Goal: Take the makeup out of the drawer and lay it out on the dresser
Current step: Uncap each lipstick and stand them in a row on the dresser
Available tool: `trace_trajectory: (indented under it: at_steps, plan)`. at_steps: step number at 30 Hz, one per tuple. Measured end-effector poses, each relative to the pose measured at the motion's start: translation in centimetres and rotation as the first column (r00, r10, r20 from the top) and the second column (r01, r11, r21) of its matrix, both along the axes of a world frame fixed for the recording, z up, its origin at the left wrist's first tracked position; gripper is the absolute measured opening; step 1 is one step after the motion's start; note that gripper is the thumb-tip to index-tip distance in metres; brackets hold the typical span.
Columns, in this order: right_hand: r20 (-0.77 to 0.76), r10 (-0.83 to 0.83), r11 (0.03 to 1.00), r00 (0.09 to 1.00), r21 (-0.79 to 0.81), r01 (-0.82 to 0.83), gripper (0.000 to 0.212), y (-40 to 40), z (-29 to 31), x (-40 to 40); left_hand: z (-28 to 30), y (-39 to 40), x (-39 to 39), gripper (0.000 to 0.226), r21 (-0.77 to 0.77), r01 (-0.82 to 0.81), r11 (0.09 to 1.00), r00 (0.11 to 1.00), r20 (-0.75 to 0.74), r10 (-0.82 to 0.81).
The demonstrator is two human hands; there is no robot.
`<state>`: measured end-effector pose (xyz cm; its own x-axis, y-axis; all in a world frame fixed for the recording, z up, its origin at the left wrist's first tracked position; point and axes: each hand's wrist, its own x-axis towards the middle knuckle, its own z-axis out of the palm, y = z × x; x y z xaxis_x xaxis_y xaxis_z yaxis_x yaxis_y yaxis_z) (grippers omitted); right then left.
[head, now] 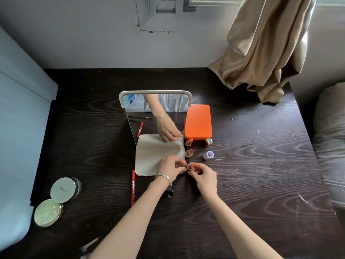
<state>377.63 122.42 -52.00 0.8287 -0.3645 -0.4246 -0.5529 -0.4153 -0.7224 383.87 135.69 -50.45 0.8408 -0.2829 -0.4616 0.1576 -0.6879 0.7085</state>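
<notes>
Several makeup items already lie on the dark wooden dresser (242,184), so the task looks well along. Two round compacts (56,200) sit at the near left, a red pencil (133,186) lies beside the base of a standing mirror (155,113), and an orange case (198,121) rests beside the mirror on the right. In front of the case stand two open lipsticks (189,147), with a loose white cap (208,155) nearby. Both hands meet at the centre: the left hand (170,168) and right hand (203,176) each pinch a third open lipstick (190,166) between curled fingertips, just above the dresser top. The drawer is out of view, so what remains inside cannot be told.
</notes>
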Motion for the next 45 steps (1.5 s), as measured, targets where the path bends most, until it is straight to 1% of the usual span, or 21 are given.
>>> trace_trajectory:
  at_steps: [4, 9, 13, 15, 17, 21, 23, 26, 29, 33, 37, 40, 45]
  plan:
    - [-0.015, 0.008, 1.0, 1.0, 0.014, -0.007, 0.022, 0.0, 0.3, 0.0, 0.0, 0.2, 0.1, 0.015, 0.002, 0.028, 1.0, 1.0, 0.001, -0.028]
    - [-0.021, -0.021, 0.994, 1.0, 0.109, 0.024, 0.04, -0.2, 1.1, -0.3, 0.6, 1.4, 0.0, 0.018, -0.037, 0.007, 0.999, 1.0, -0.006, -0.007]
    - [-0.02, -0.049, 0.988, 0.999, 0.144, 0.052, 0.031, 0.1, 1.6, -1.7, 0.9, 4.0, -1.6, 0.021, -0.029, -0.067, 0.997, 0.997, 0.022, 0.068]
    - [-0.02, -0.006, 0.989, 1.0, 0.15, 0.009, 0.024, 0.4, 1.8, -2.9, 0.9, 5.6, -2.9, 0.023, -0.014, -0.068, 0.998, 0.997, 0.026, 0.068]
    - [-0.021, 0.081, 0.985, 0.996, 0.157, -0.077, 0.02, 1.1, 1.7, -4.0, 0.9, 6.9, -4.4, 0.026, -0.019, -0.057, 0.998, 0.998, 0.021, 0.058]
    - [-0.031, 0.2, 0.971, 0.979, 0.14, -0.194, 0.024, 2.7, 1.4, -5.3, 0.6, 7.6, -7.1, 0.027, -0.028, 0.007, 1.0, 1.0, -0.025, -0.008]
    - [-0.024, 0.235, 0.964, 0.972, 0.134, -0.23, 0.026, 3.4, 1.3, -5.4, 0.4, 7.3, -7.9, 0.026, -0.034, -0.015, 0.999, 0.999, -0.04, 0.014]
    - [0.009, 0.268, 0.955, 0.963, 0.129, -0.267, 0.028, 4.4, 1.5, -5.6, 0.2, 6.5, -8.6, 0.021, -0.064, -0.083, 0.994, 0.997, -0.011, 0.083]
    - [0.042, 0.21, 0.967, 0.977, 0.136, -0.214, 0.019, 4.7, 1.8, -5.9, 0.2, 5.7, -8.9, 0.016, -0.078, -0.155, 0.985, 0.988, 0.011, 0.157]
    - [0.083, 0.151, 0.978, 0.985, 0.132, -0.161, 0.016, 3.6, 2.3, -6.6, 0.6, 4.2, -9.1, 0.015, -0.12, -0.165, 0.979, 0.986, 0.01, 0.168]
    - [0.098, 0.09, 0.987, 0.991, 0.127, -0.102, 0.02, 1.6, 2.7, -6.9, 0.5, 2.0, -9.4, 0.015, -0.165, -0.18, 0.97, 0.982, 0.02, 0.186]
    - [0.099, 0.041, 0.99, 0.994, 0.132, -0.054, 0.024, 0.0, 3.0, -6.7, 0.6, -0.3, -9.5, 0.015, -0.2, -0.24, 0.95, 0.968, 0.026, 0.25]
    - [0.109, -0.025, 0.988, 0.994, 0.157, 0.007, 0.022, -2.5, 3.2, -5.9, 0.4, -3.7, -9.2, 0.016, -0.249, -0.343, 0.906, 0.934, 0.009, 0.357]
